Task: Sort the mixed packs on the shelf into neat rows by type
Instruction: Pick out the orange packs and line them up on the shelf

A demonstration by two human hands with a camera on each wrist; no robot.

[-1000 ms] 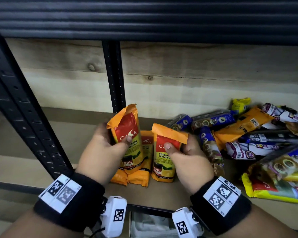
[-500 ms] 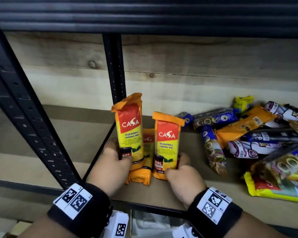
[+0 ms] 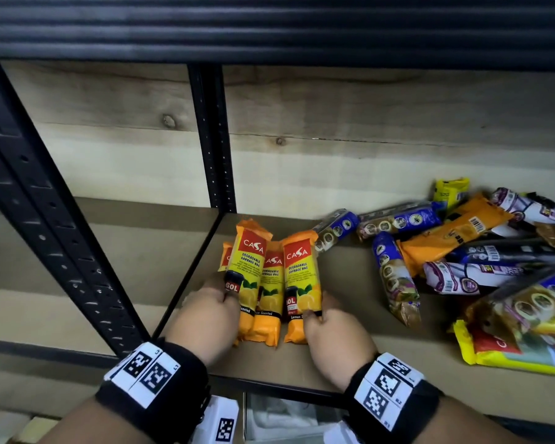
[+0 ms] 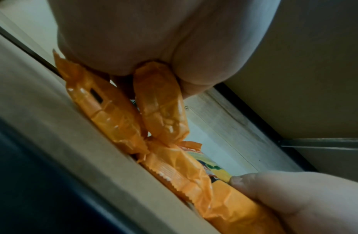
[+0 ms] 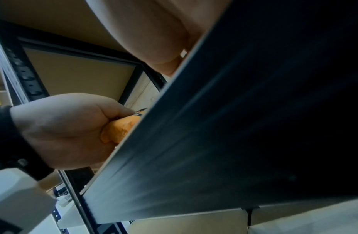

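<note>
My left hand (image 3: 217, 301) grips the lower part of an orange-and-yellow CASA garbage-bag pack (image 3: 249, 264), which leans over two like packs on the shelf board (image 3: 340, 354): one in the middle (image 3: 271, 296) and one peeking out at the left (image 3: 226, 256). My right hand (image 3: 322, 314) holds the lower end of another CASA pack (image 3: 298, 277) just right of them. In the left wrist view my left hand (image 4: 134, 47) closes on an orange pack end (image 4: 160, 101). The shelf's dark front edge (image 5: 254, 126) fills the right wrist view, hiding my right fingers.
A loose pile of mixed packs lies at the right: blue ones (image 3: 394, 270), an orange one (image 3: 455, 232), purple-white ones (image 3: 462, 278) and a large yellow bag (image 3: 507, 354). A black rear post (image 3: 212, 139) and a front-left post (image 3: 45, 219) frame the shelf's left end.
Both hands slid down to the packs' lower ends and lowered the two raised packs toward the shelf, bringing them alongside the packs lying there.
</note>
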